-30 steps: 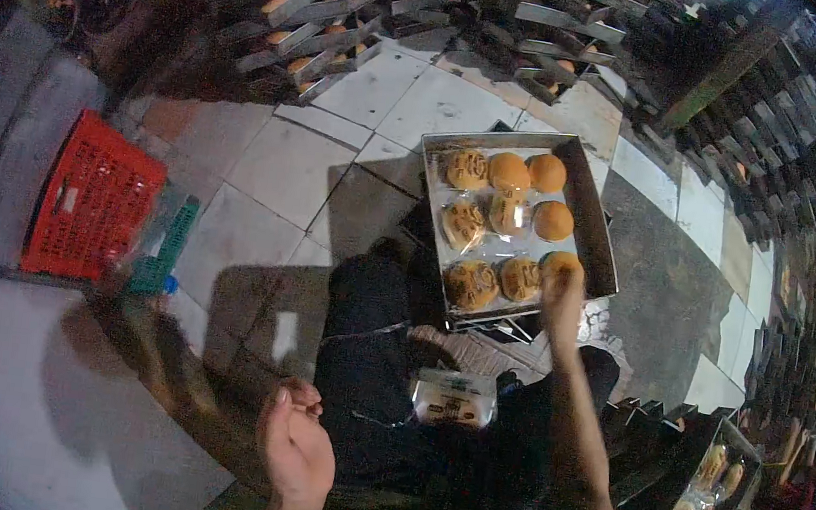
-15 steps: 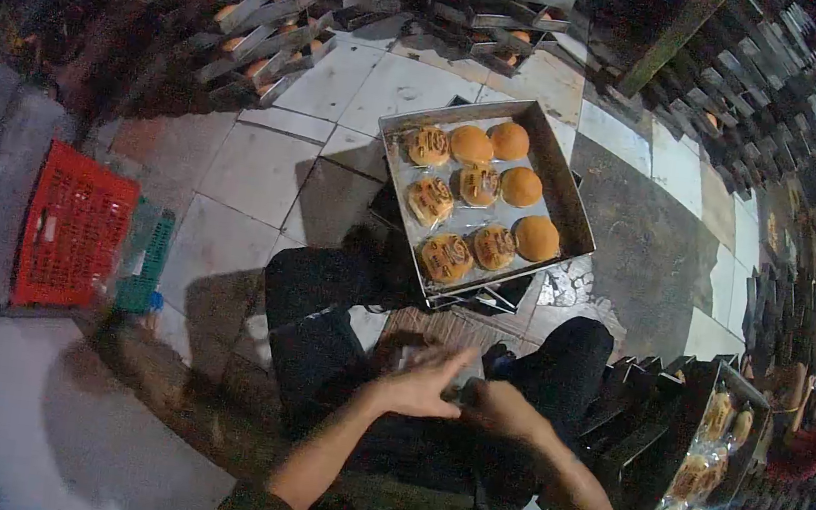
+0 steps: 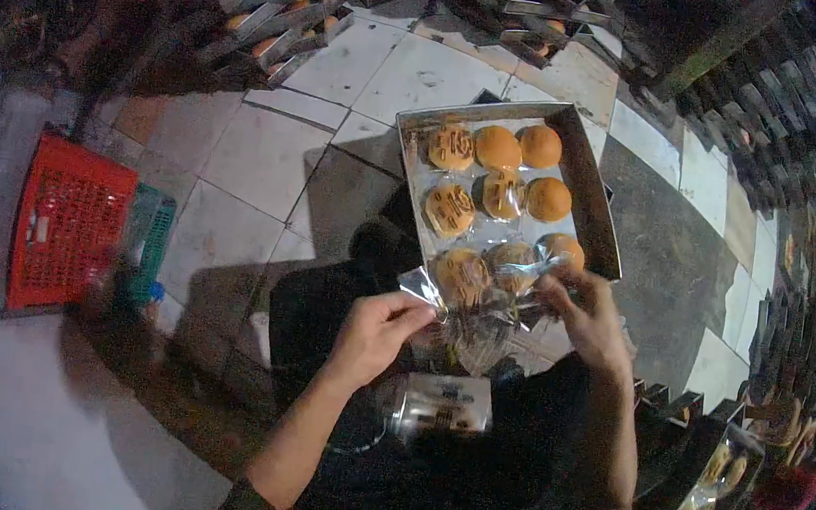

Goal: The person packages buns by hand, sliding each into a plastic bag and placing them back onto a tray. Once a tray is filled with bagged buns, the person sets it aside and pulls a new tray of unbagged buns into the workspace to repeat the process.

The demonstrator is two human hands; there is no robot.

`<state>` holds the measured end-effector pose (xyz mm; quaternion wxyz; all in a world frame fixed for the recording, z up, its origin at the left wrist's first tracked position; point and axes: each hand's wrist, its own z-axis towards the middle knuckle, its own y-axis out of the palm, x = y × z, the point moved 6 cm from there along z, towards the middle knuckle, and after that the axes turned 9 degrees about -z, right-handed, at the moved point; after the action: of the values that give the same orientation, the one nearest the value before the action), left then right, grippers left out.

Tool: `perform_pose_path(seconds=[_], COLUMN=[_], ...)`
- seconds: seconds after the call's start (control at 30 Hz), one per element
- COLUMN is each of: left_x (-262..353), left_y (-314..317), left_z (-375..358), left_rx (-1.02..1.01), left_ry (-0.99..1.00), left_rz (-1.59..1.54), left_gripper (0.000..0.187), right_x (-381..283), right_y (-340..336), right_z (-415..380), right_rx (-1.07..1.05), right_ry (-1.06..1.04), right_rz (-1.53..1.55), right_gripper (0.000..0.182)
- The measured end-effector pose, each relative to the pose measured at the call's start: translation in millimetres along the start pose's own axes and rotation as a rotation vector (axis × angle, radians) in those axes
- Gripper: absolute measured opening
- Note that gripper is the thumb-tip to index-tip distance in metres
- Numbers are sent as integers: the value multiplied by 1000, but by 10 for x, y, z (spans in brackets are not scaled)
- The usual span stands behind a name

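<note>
Above the near edge of a metal baking tray (image 3: 591,190), a clear plastic bag (image 3: 479,339) is stretched out between my hands. My left hand (image 3: 373,337) pinches its left corner between thumb and fingers. At the other side, my right hand (image 3: 587,321) has its fingers curled on shiny film, close by the plain bun (image 3: 561,252) in the near right corner. Several round buns fill the tray; some, like this bun (image 3: 448,209), sit in printed clear bags. Through the bag show the near buns, partly blurred. On my lap lies a stack of printed plastic bags (image 3: 446,404).
A red plastic crate (image 3: 74,227) stands at left on the tiled floor, with a green basket (image 3: 150,241) beside it. Stacked trays (image 3: 282,39) with buns rise at the back. Another tray with bagged bread (image 3: 702,500) is at lower right.
My hands have moved forward from my lap to the tray's near edge and spread apart, with a clear plastic bag now between them. The printed stack on my lap has come into view.
</note>
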<state>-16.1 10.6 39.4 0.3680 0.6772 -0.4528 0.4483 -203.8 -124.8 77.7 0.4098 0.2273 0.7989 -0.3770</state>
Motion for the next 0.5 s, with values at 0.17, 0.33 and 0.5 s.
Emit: perform_pose_path(seconds=[0.17, 0.33, 0.5], left_x=[199, 75, -236], left_y=[-310, -477, -482], left_z=[529, 736, 831], left_rx=[350, 610, 542], left_ry=[121, -25, -83], left_rz=[215, 48, -749], left_gripper=[23, 20, 17], right_x=[-231, 843, 1631], right_y=[295, 88, 518], right_z=[757, 3345, 4499], right_rx=[-260, 397, 177], right_ry=[-435, -250, -719], right_rz=[-308, -293, -1399], right_gripper=[19, 19, 28])
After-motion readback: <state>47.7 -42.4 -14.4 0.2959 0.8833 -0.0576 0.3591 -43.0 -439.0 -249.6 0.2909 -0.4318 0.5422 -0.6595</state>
